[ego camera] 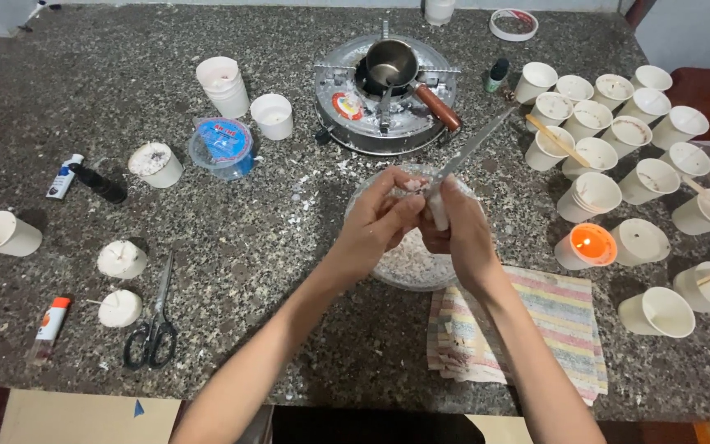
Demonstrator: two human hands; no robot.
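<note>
On the speckled stone counter (59,115), mid-frame, we work over a glass bowl (411,270) of white wax shavings. Our right hand (462,234) grips a knife (472,148); our left hand (380,220) pinches a wax piece (437,210). We judge shaving underway; next comes a controlled stroke away from the fingers.

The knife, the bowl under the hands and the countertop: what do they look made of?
Knife: looks like bare metal, grey blade with a dull sheen. Bowl: seemingly clear glass or plastic, its white flakes show through the wall. Countertop: probably polished granite, dark, speckled and faintly glossy.
</note>
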